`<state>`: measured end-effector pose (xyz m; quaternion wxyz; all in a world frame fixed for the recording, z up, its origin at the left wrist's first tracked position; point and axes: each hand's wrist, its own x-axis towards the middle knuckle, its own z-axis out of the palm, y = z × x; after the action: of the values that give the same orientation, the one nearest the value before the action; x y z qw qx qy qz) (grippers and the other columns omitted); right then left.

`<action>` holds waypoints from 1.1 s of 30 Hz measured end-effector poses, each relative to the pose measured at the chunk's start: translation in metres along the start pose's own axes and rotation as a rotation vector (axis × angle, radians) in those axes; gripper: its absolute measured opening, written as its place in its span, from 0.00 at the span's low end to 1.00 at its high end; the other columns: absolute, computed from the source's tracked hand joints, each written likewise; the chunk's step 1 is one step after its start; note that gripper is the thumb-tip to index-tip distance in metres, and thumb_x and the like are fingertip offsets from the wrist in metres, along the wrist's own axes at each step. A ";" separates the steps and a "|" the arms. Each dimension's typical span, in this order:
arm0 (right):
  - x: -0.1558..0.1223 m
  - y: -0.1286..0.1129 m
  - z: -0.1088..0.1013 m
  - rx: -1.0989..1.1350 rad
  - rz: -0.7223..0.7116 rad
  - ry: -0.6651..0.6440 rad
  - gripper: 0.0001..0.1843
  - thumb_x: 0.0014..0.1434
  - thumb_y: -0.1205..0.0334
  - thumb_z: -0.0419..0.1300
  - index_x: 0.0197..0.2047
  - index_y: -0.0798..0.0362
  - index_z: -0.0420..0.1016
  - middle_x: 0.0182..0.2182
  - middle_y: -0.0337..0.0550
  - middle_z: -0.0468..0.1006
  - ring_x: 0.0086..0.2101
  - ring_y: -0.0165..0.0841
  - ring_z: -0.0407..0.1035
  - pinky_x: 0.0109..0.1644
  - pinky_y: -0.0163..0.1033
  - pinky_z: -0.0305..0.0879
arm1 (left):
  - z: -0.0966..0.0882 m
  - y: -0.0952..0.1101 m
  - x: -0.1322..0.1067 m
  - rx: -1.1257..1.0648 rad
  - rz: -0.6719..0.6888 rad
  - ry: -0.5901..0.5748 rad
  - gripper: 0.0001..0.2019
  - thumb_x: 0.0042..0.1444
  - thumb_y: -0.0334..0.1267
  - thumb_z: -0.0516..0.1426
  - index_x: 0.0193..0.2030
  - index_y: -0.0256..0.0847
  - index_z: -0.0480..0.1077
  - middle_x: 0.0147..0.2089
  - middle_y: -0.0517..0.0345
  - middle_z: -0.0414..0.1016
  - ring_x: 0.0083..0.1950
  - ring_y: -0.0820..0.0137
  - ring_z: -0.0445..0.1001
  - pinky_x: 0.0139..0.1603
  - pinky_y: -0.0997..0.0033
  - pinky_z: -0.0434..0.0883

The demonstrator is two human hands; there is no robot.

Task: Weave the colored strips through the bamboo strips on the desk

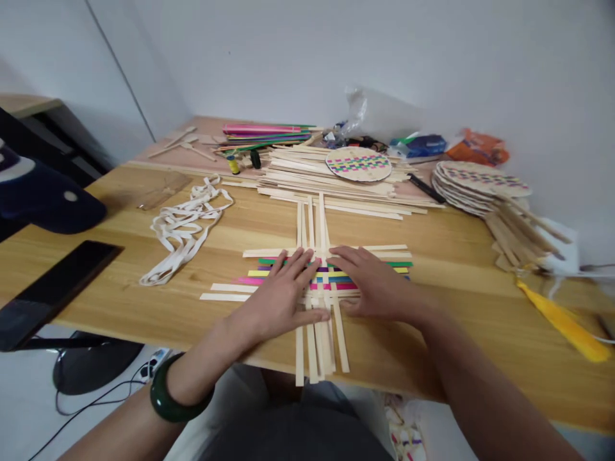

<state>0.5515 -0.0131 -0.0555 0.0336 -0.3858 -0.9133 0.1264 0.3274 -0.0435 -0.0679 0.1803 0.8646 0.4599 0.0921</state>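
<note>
A cross of interwoven flat strips lies on the wooden table near its front edge. Pale lengthwise strips [313,352] run toward me and reach past the edge. Crosswise ones are pale, green, yellow, blue and pink, with the yellow strip [258,273] showing at the left. My left hand [288,288] rests on the weave's left half, fingers stretched out and thumb across the lengthwise strips. On the right half lies my right hand [369,282], its fingers spread toward the middle. Both palms face down, hiding part of the weave.
Behind the weave are a pile of pale strips [288,176] and a round woven fan [358,164]. Stacked fan discs [461,186] and flat wooden sticks [516,230] sit at the right, above a yellow tassel [562,320]. White cord [180,230] and a black phone [57,282] lie left.
</note>
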 end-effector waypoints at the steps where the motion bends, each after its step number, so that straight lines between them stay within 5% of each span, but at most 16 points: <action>1: 0.000 -0.002 0.001 -0.001 -0.003 -0.008 0.40 0.46 0.60 0.68 0.62 0.59 0.64 0.63 0.59 0.60 0.63 0.49 0.54 0.67 0.58 0.50 | 0.002 0.001 -0.003 0.026 -0.008 -0.013 0.46 0.54 0.66 0.53 0.70 0.34 0.51 0.73 0.37 0.43 0.74 0.52 0.40 0.71 0.42 0.44; 5: -0.008 -0.015 -0.005 0.023 -0.028 -0.040 0.39 0.50 0.60 0.66 0.64 0.59 0.62 0.63 0.56 0.61 0.62 0.47 0.56 0.67 0.56 0.52 | 0.008 0.004 -0.021 0.070 -0.008 -0.024 0.47 0.53 0.68 0.52 0.70 0.35 0.50 0.73 0.39 0.42 0.74 0.52 0.41 0.72 0.43 0.45; 9: -0.024 -0.022 -0.006 0.075 -0.003 0.109 0.33 0.59 0.57 0.59 0.65 0.55 0.60 0.62 0.53 0.64 0.61 0.42 0.59 0.65 0.52 0.59 | 0.009 0.005 -0.042 0.058 0.019 0.025 0.46 0.53 0.67 0.52 0.69 0.36 0.53 0.73 0.40 0.46 0.74 0.52 0.44 0.71 0.43 0.47; 14: -0.036 -0.024 0.026 0.040 0.056 0.344 0.32 0.64 0.51 0.55 0.68 0.52 0.55 0.63 0.54 0.62 0.63 0.43 0.56 0.65 0.56 0.58 | 0.008 0.006 -0.049 0.009 0.032 0.157 0.36 0.56 0.61 0.55 0.64 0.37 0.62 0.68 0.41 0.60 0.70 0.55 0.56 0.70 0.46 0.53; 18: -0.034 -0.028 0.048 -0.060 0.052 0.368 0.31 0.64 0.51 0.54 0.66 0.55 0.58 0.62 0.55 0.64 0.62 0.43 0.57 0.66 0.57 0.57 | 0.009 0.011 -0.038 -0.035 0.003 0.333 0.26 0.60 0.51 0.56 0.60 0.38 0.66 0.63 0.43 0.67 0.64 0.59 0.65 0.66 0.54 0.63; 22: -0.033 -0.031 0.055 -0.122 0.043 0.365 0.29 0.64 0.52 0.54 0.63 0.58 0.62 0.61 0.56 0.65 0.62 0.45 0.58 0.66 0.58 0.56 | 0.016 0.015 -0.026 0.027 0.010 0.224 0.47 0.46 0.62 0.62 0.67 0.35 0.56 0.71 0.38 0.53 0.72 0.51 0.50 0.70 0.44 0.52; 28: -0.019 -0.010 0.023 -0.094 0.108 0.371 0.23 0.66 0.55 0.50 0.59 0.59 0.67 0.55 0.55 0.72 0.56 0.41 0.65 0.62 0.51 0.61 | 0.033 0.010 -0.025 0.129 -0.013 0.137 0.54 0.45 0.74 0.52 0.69 0.33 0.52 0.73 0.39 0.46 0.74 0.51 0.44 0.72 0.45 0.44; 33: 0.042 0.021 -0.011 -0.233 0.258 0.187 0.20 0.64 0.63 0.51 0.56 0.60 0.70 0.55 0.53 0.72 0.55 0.39 0.64 0.61 0.42 0.59 | 0.037 0.013 -0.029 0.159 -0.014 0.198 0.50 0.51 0.72 0.47 0.70 0.36 0.50 0.73 0.42 0.47 0.74 0.54 0.44 0.73 0.47 0.43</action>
<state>0.5386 0.0334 -0.0516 0.0568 -0.5111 -0.8575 -0.0131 0.3331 -0.0826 -0.0961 0.0658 0.8595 0.4874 0.1390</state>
